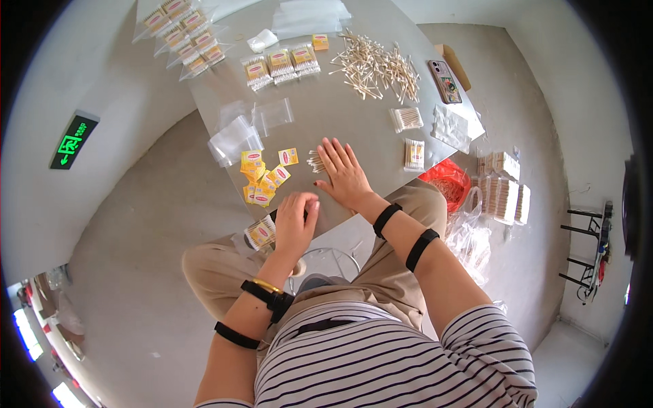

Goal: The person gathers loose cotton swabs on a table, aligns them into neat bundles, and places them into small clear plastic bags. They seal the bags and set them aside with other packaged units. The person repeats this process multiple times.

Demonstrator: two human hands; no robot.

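Cotton swabs (315, 162) lay in a small bundle midway along the gray surface (316, 114), partly covered by the right hand (348, 178). At the room's left, a lit green sign (73, 141) hung on a white wall (41, 204), above a gray floor (136, 272); at the right, a black metal frame (586, 251) stood by the wall.

Containers, from the left: filled clear bags (183, 37) with swabs and yellow cards sat at the far left edge; flat clear bags (235, 139) lay nearer. A filled pack (260, 232) rested at the near edge, beside the left hand (296, 221), whose fingers were curled inward; whether they gripped anything could not be told. Farther off stood a row of filled bags (280, 62), a stack of clear sleeves (309, 19) and a small yellow box (320, 42). To the right, below the surface, were an open red bag (435, 175), its contents unclear, and stacked white packs (502, 197).

Counted from the left: one yellow card (288, 156) beside an overlapping heap of others, three bags in the far row, one big loose swab pile (377, 66), two neat swab bundles (413, 155) and one phone (445, 81). The right hand lay palm down, fingers extended, gripping nothing visible.
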